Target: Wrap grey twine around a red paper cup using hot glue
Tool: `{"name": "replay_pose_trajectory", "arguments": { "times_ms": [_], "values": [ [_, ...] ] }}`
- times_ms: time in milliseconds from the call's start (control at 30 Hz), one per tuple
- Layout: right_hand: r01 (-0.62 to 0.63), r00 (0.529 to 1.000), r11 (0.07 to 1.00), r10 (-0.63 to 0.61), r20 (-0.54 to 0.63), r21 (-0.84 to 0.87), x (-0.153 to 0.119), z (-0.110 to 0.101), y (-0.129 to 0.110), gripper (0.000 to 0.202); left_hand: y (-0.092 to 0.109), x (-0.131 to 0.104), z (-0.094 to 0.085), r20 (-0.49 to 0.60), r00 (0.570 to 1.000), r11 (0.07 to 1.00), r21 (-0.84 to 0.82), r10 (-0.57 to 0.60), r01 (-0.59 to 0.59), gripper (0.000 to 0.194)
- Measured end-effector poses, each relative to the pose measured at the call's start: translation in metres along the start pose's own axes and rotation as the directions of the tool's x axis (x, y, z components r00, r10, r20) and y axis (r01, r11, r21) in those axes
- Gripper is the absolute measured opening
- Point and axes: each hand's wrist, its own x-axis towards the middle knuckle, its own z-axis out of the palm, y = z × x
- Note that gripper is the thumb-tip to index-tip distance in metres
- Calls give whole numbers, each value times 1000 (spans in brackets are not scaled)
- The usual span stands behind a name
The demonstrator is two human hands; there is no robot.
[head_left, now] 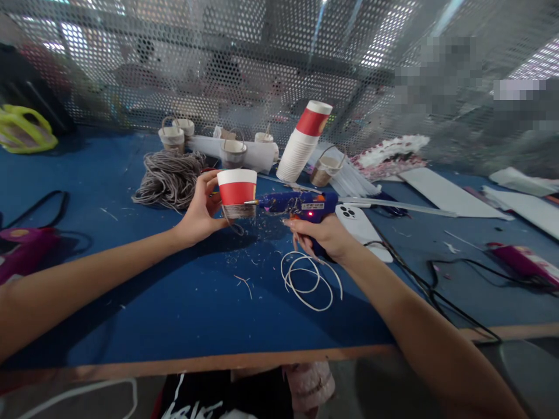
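My left hand (203,203) grips a red and white paper cup (238,187) from its left side. Grey-brown cord (239,210) is wound around the cup's lower part, and a loose length hangs below it. In my right hand (321,233) is a blue hot glue gun (294,202) with a small red light lit. Its nozzle points left, at the wound cord; whether it touches cannot be made out. A long clear glue stick (406,206) sticks out of the gun's rear. Behind my left hand lies a bundle of grey cord (168,179).
A leaning stack of paper cups (299,148) stands behind, near several small cord-wrapped cups with handles, such as one basket-like cup (326,169). A white phone (364,230), coiled white cord (312,282), purple glue guns (524,262) and black cables lie around. Perforated metal panel (196,75) borders the back.
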Motion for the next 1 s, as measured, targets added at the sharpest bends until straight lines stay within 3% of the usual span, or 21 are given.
{"name": "replay_pose_trajectory", "arguments": {
  "times_ms": [467,1000],
  "values": [
    [2,1000,999,-2,-2,48,0,-1,0,43,-5,1,-5,10,1000,999,-28,-15,15,88],
    [7,999,1000,-6,-38,19,1,-5,1,42,-10,3,-7,-2,997,995,-70,78,-78,87]
  ]
}}
